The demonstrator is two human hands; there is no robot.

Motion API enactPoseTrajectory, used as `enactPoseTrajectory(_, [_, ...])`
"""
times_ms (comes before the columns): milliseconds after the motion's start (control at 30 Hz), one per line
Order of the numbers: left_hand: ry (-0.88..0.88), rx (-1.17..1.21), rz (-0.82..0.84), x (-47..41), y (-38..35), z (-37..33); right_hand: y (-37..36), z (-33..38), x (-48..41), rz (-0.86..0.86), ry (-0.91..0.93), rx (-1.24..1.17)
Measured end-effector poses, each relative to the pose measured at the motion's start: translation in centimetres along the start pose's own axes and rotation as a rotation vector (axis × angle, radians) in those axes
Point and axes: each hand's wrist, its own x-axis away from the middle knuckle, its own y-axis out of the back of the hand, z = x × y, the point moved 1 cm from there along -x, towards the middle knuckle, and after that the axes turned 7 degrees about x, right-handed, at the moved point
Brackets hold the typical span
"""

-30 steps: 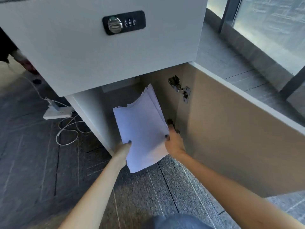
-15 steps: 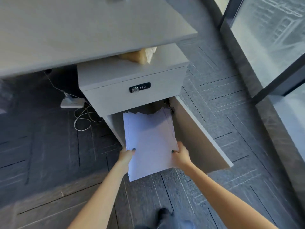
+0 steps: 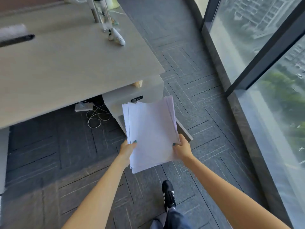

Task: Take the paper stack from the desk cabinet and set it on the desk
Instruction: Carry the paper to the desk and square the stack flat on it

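Note:
A loose stack of white paper (image 3: 151,133) is held in the air in front of the grey desk cabinet (image 3: 151,90), out of its lower compartment. My left hand (image 3: 127,148) grips the stack's lower left edge, thumb on top. My right hand (image 3: 182,149) grips its lower right edge the same way. The stack hides most of the cabinet's open compartment; the open door (image 3: 184,131) sticks out to the right behind it. The pale wooden desk (image 3: 74,66) spreads above and left of the stack.
On the desk stand a clear bottle (image 3: 102,14), a small white bottle lying down (image 3: 118,37) and a blurred dark-and-white object (image 3: 14,35) at the left. A power strip and white cable (image 3: 94,115) lie under the desk. Glass windows (image 3: 264,63) run along the right. My shoe (image 3: 168,195) is below.
Both hands have pulled the paper stack out of the cabinet and lifted it. The view has risen and drawn back, so the desk top now shows.

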Motion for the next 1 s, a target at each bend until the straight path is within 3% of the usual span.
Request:
enactPoseTrajectory(267, [-0.222,0.068,0.038,9.2,2.7,-12.4,3.6,12.3,5.2,0.003,0.200,-0.082])
enactPoseTrajectory(467, [-0.331,0.120,-0.063,12.4,5.3,-21.8,3.5,22.4,4.6,0.005,0.335,-0.114])
enactPoseTrajectory(633, [-0.419,0.117,-0.125,10.1,7.7,-28.5,1.6,29.7,0.5,0.062,0.367,-0.187])
enactPoseTrajectory(1000, [-0.419,0.201,-0.159,2.0,14.7,-38.8,-5.3,42.1,-11.8,0.252,0.388,-0.116])
